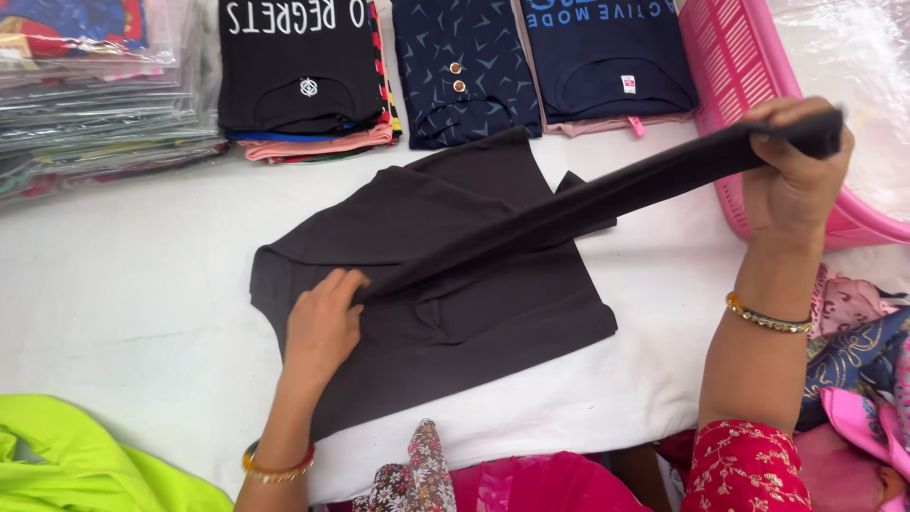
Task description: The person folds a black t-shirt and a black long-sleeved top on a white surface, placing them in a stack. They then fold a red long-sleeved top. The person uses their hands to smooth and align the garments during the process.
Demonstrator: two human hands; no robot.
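From the head camera, the left hand (322,322) lies palm-down on a dark brown garment (455,313) spread across the white table (123,294), its fingers close together and pinching a fold where a taut strip of the cloth begins. The left forearm reaches up from the bottom edge with a bangle at the wrist. The right hand (791,171) is lifted above the table on the right, forearm nearly upright, fingers curled tight around the far end of that strip, so the fabric runs stretched in a line from one hand to the other. The end of the cloth pokes out past the right fist.

Behind the right hand stands a pink basket (749,85), cut off by the frame, its contents not visible. Along the far edge lie folded shirts: a black one (299,66), a patterned navy one (464,71) and a navy one (607,57), all cropped at the top. Plastic-wrapped packs (95,85) are stacked at far left, their contents hard to make out. A lime green cloth (76,465) shows at the lower left corner.
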